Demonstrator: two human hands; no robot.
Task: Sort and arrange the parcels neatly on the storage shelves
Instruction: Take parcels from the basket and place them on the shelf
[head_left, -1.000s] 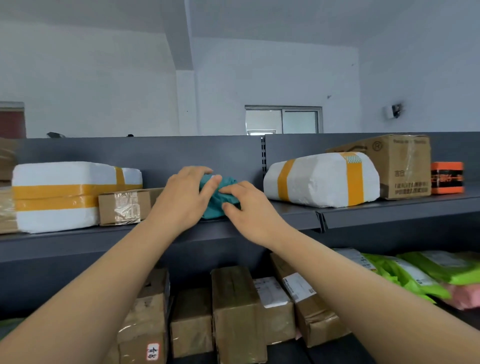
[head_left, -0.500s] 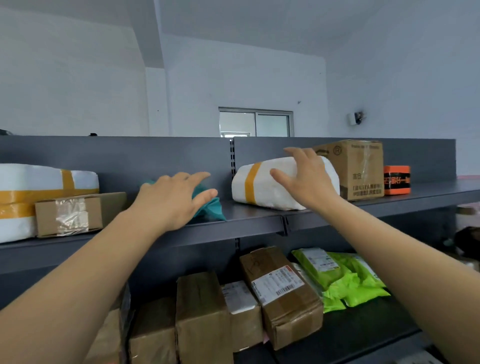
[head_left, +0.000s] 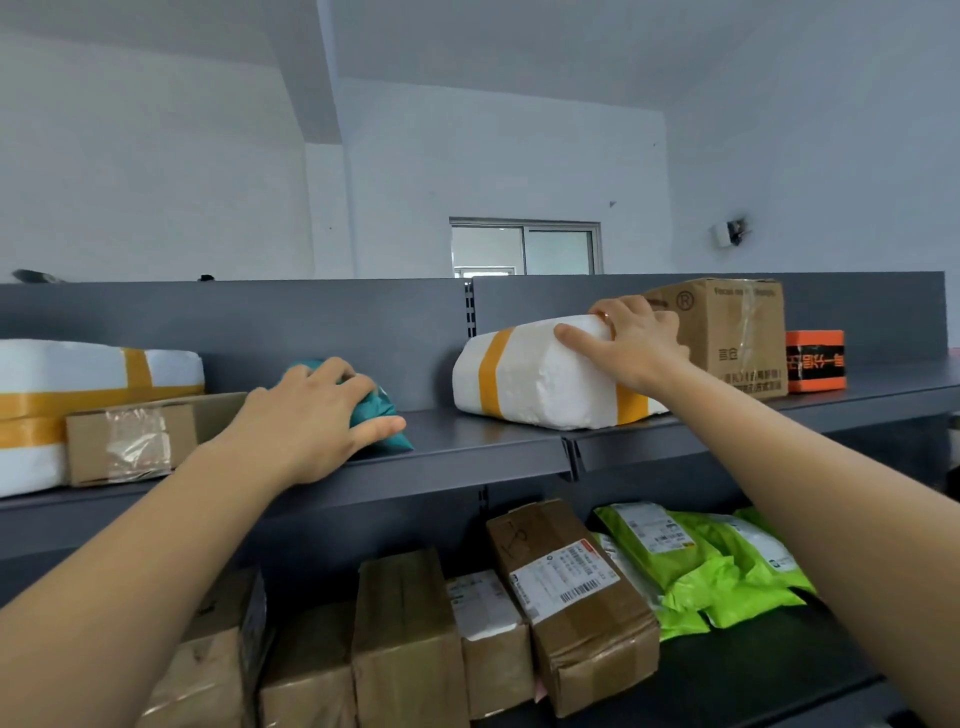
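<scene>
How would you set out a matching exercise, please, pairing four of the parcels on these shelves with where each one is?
Things:
1. teal soft plastic pouch
2. white yellow-taped parcel right of the shelf divider
3. small orange and black box
4. bright green plastic mailer bags

Places:
A. right side of the lower shelf
B. under the left hand
C. far right of the upper shelf
D. gripped by the right hand

Pairs: 1-B, 2-D, 3-C, 4-A
</scene>
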